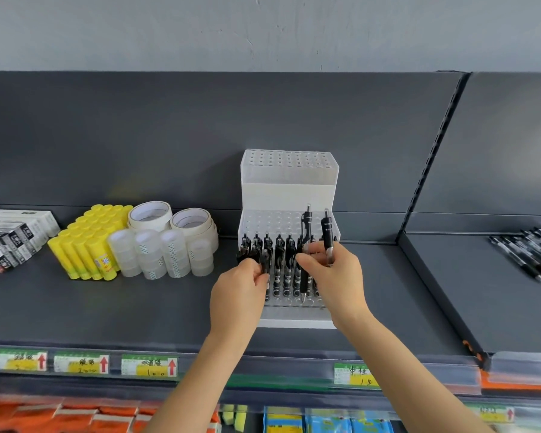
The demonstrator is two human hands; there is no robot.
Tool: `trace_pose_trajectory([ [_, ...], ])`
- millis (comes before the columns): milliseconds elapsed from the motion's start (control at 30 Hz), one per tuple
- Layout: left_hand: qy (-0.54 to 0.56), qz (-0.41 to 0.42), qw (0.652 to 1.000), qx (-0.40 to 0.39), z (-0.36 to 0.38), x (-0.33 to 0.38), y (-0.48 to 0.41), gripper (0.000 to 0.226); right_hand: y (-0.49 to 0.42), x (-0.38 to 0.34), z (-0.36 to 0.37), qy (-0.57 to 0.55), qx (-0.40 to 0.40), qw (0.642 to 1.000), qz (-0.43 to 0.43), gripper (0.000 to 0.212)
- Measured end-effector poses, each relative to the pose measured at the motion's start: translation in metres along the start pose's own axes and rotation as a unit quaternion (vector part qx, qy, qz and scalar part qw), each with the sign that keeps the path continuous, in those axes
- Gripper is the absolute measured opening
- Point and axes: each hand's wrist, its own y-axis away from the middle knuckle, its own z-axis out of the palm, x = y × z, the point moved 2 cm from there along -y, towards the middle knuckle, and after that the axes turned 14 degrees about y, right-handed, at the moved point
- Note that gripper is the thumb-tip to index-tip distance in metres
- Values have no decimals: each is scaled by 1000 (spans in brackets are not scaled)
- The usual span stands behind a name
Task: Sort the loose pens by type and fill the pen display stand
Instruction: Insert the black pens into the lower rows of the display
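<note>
A clear stepped pen display stand [289, 189] stands on the dark shelf, its upper tier of holes bare. Several black pens [283, 260] stand upright in its front rows. My left hand [241, 295] is closed on a small bunch of black pens [264, 260] at the stand's front left. My right hand [334, 276] grips two black click pens [327, 235] upright over the stand's right side, one tip [303, 300] close above the front holes. A pile of loose black pens [531, 254] lies on the neighbouring shelf at far right.
Yellow glue sticks [85, 245], clear tape rolls [156, 254], white tape rolls [169, 218] and black-and-white boxes [13, 235] fill the shelf's left part. Price tags [149, 365] line the front edge. A slotted upright [431, 157] divides the shelves.
</note>
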Motion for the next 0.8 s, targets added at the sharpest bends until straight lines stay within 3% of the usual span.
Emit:
trace_pose_trajectory([
  [100,-3,-7,1000,3,6,-1,2,22,-2,3,0,5,-1,1000,1,6],
  [233,-19,-14,1000,0,10,-4,2,23,-4,10,3,6,4,1000,-1,24],
  [433,-39,-22,999,-8,9,-11,8,19,-2,11,7,41,-5,999,-28,33],
  [800,-38,-35,999,3,-6,-23,13,10,0,17,34,207,-30,976,-67,23],
])
